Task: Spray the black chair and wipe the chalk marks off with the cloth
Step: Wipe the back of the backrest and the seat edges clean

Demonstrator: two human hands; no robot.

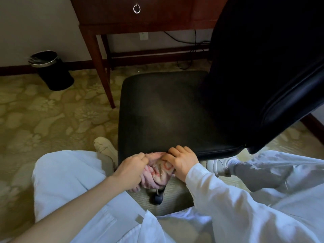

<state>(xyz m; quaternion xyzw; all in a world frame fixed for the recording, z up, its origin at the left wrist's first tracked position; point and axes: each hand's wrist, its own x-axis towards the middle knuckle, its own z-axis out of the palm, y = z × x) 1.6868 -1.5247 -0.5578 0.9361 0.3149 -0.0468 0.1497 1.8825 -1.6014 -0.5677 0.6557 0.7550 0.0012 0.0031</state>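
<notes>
Left hand (130,170) clenched round the left end of the cloth (157,170), fingers curled in, forearm bare. Right hand (182,159) grasps the right end, thumb on the cloth, curled fingers lying over the front edge of the chair seat (166,111); white sleeve to the wrist. Cloth is pink, bunched between both hands, with red smears and a red ring mark on it. It is held at the seat's front edge, partly hanging below it.

Black chair: the seat is dull, with a faint pale haze across the middle. The glossy backrest (263,67) is tilted, on the right of the view. One caster (157,199) sits on the floor under the cloth.

Person in white trousers, knees either side of the seat front, pale shoe (105,146) left of the seat, white shoe (217,165) right. Floral green carpet (43,111). A wooden desk (133,18) with a ring pull (136,8) stands behind the chair, cables (191,42) beneath it. Black waste bin (52,71) by the wall, far left.
</notes>
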